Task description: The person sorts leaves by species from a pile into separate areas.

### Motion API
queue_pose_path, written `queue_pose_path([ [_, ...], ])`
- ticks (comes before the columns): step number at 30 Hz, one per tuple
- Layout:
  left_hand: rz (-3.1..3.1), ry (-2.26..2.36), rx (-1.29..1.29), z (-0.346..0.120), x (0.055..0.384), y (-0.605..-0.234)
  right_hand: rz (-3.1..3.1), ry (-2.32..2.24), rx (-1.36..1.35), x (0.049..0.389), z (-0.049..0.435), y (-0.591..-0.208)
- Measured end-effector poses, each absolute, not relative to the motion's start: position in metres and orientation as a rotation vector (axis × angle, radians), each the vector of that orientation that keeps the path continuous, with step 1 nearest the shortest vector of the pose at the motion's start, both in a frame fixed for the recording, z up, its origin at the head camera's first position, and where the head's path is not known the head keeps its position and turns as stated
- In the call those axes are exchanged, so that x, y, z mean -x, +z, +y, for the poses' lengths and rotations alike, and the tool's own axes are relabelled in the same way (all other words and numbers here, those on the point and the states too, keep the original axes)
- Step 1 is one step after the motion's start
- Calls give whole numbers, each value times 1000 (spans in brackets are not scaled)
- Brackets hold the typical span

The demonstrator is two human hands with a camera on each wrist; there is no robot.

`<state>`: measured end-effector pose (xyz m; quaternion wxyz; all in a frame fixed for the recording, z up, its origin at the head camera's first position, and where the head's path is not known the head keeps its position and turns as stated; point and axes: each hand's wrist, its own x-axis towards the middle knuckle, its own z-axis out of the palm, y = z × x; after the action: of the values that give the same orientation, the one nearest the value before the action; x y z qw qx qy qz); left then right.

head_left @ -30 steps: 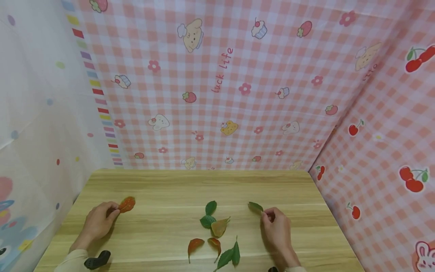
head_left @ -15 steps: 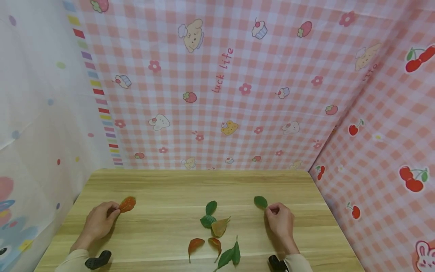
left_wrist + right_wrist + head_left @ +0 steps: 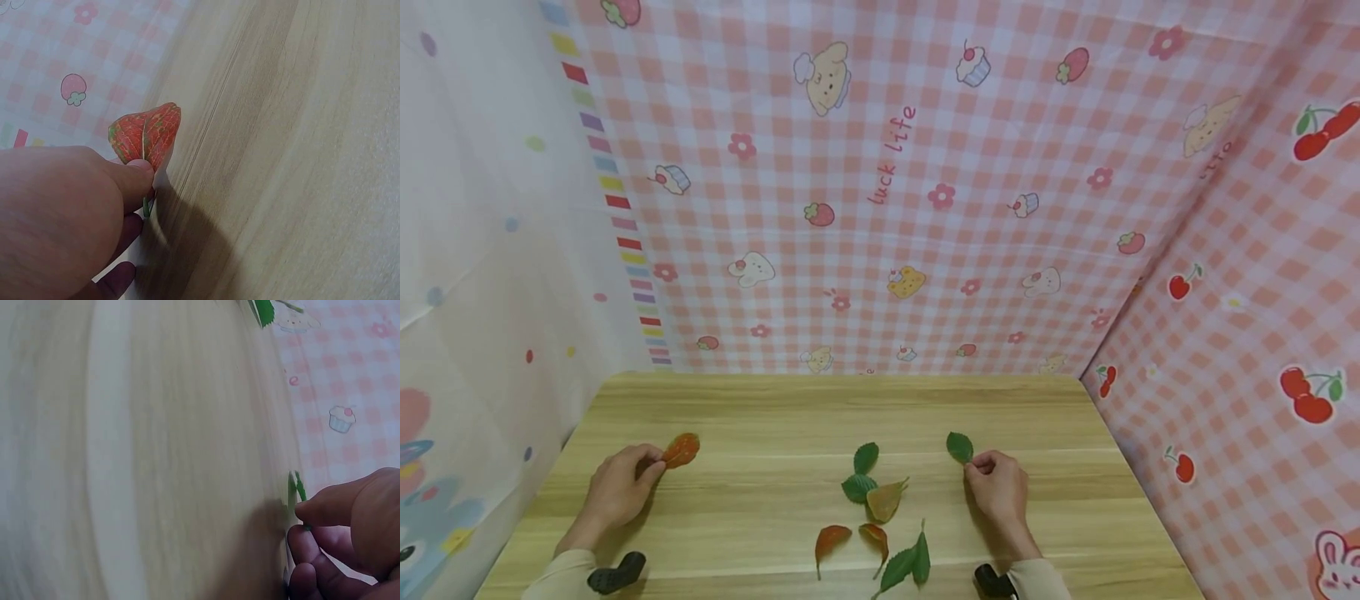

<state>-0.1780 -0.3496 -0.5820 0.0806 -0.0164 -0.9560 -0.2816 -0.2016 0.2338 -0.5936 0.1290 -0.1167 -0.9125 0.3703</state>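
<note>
At the left of the table, my left hand (image 3: 619, 487) pinches a red-orange leaf (image 3: 682, 450) by its stem end between thumb and finger. The left wrist view shows this leaf's pale midrib and green-flecked edge, its short stem below the thumb. On the right side, my right hand (image 3: 1002, 492) pinches a green leaf (image 3: 959, 447) near its base, the blade pointing away from me. Seen by the right wrist camera, that green leaf (image 3: 300, 485) appears edge-on between thumb and fingertip. Between the hands lie two green leaves (image 3: 860, 488) and a yellow-brown leaf (image 3: 886, 502) partly overlapping one.
Nearer me on the wooden table (image 3: 760, 417) lie two curled reddish leaves (image 3: 832, 542) and a pair of green leaves (image 3: 921, 557). Printed cloth (image 3: 880, 233) hangs behind and at both sides. A black wrist device (image 3: 617, 573) sits by each sleeve.
The green leaf in my right hand has turned from nearly edge-on to showing its face. That hand moved slightly right, then back left. My left hand holds still with the red-orange leaf.
</note>
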Motion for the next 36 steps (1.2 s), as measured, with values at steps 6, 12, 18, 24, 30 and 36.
queue_pose_path([
  [6,-2862,-846,48,-351,178,-584,-2666,1080,327,202,225,-595],
  [12,-2844,-848,55,-351,180,-585,-2661,1063,330,203,221,-596],
  [18,-2849,-847,45,-353,180,-587,-2662,1061,323,203,219,-597],
  [24,-2862,-857,42,-353,180,-587,-2676,1064,322,202,219,-597],
  [30,-2872,-876,29,-353,180,-586,-2686,1055,311,203,219,-598],
  [36,-2873,-884,27,-354,180,-585,-2685,1040,285,207,224,-606],
])
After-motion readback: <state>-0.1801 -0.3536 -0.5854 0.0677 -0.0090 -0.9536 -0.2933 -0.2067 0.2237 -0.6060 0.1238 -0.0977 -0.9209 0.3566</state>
